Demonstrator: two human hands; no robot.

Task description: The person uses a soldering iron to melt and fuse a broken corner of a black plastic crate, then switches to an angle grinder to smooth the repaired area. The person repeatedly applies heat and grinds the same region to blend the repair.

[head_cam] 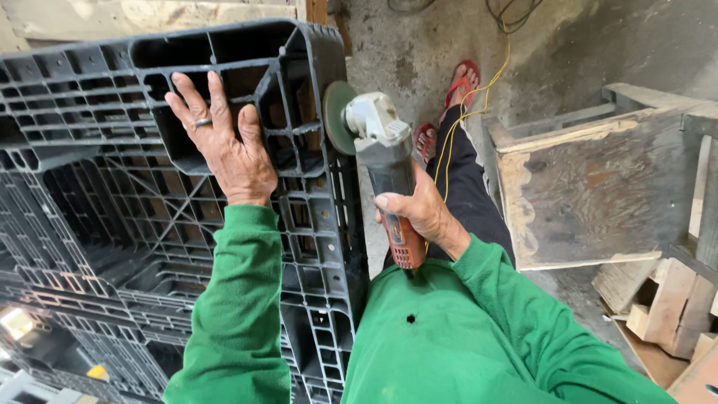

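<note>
Grey angle grinder [378,161] in right hand [419,213], disc toward pallet [90,187], body lengthwise away

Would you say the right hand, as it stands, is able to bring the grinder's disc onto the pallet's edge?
Probably yes: the right hand grips the angle grinder, its disc already beside the black plastic pallet edge with nothing between; the left hand rests away from the disc.

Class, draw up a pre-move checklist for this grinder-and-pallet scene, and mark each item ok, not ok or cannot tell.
1. Right hand gripping angle grinder body: ok.
2. Left hand flat on black plastic pallet, steadying it: ok.
3. Left fingers apart from grinding disc: ok.
4. Yellow cord away from disc: ok.
5. Feet protected: not ok, open red sandals.
6. Disc spinning: cannot tell.
</note>
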